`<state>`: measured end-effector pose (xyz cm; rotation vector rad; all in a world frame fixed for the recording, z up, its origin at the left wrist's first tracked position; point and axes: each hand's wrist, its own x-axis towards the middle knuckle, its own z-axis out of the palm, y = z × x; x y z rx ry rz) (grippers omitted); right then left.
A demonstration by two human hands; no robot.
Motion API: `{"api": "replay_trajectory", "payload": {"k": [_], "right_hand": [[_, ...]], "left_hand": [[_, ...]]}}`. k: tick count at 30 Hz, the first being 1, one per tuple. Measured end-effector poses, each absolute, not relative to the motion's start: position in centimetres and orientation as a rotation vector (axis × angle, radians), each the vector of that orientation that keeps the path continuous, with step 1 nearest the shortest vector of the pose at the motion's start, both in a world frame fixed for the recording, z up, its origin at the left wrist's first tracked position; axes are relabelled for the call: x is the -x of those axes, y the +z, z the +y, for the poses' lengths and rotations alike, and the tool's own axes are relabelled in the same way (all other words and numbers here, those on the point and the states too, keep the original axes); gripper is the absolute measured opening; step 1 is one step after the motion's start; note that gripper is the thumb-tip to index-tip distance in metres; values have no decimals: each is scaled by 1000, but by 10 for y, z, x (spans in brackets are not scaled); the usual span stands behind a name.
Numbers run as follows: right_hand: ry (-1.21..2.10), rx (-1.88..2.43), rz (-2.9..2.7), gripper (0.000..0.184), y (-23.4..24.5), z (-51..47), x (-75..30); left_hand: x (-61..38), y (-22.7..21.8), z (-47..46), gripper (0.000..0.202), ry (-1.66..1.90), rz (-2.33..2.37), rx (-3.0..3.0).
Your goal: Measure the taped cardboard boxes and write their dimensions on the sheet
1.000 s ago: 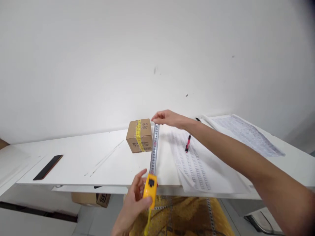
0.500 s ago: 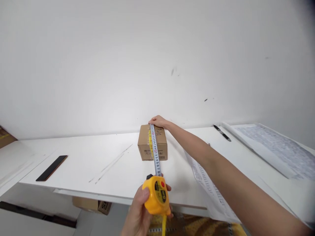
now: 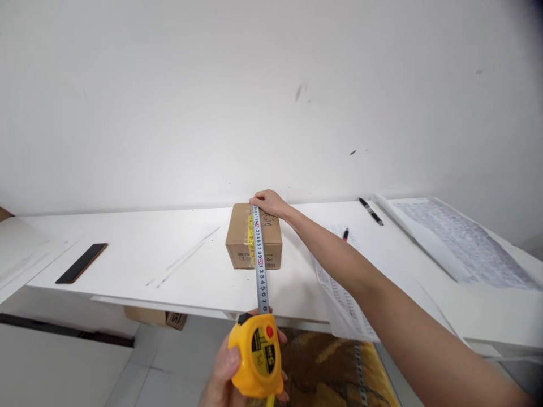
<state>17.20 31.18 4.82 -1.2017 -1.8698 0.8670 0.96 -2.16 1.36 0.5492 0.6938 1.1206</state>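
My left hand (image 3: 226, 367) grips the yellow case of a tape measure (image 3: 255, 355), close to me at the lower middle, below the table's front edge. Its metal blade (image 3: 259, 249) is pulled out away from me over the top of a small brown cardboard box (image 3: 274, 232) and past the box's near side. At the far edge of the box, my right hand (image 3: 270, 203) pinches the blade's end, its fingertips partly hidden. Yellow printed tape and dark handwriting mark the box, which rests on the white table (image 3: 186, 234).
Printed sheets (image 3: 345, 308) lie under my right forearm, with a dark red-tipped pen (image 3: 346, 234). Farther right are a black pen (image 3: 371, 211) and a plastic-covered paper stack (image 3: 458, 237). A flat black bar (image 3: 81, 263) lies left. Another cardboard box (image 3: 155, 316) shows below.
The view has tilted, so the box and table sit higher in it. The tape measure's case has come nearer to me. Both hands keep their hold.
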Motion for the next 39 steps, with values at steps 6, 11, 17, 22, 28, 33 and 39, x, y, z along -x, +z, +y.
{"api": "replay_trajectory", "payload": {"k": [6,11,17,22,28,33,39], "right_hand": [[723,1194,-1946,32,43,279,-179],[728,1208,-1974,34,42,271,-178],[753,1196,-2007,28,46,265,-175],[774,1202,-1969,28,44,262,-173],[733,1062,-1793,24,75,249,-194],[825,1022,-1627,24,100,195,-240],[889,1060,-1500,29,54,129,-234]], "left_hand": [[-3,23,-59,70,1085,784,-571],[1,31,-71,77,1117,857,-609],[-13,17,-79,76,1183,832,-623],[-14,17,-81,71,1168,848,-689],[26,36,-76,76,1071,938,-864],[77,72,-30,79,1212,1014,-1001],[111,94,82,58,1177,1023,-1108]]}}
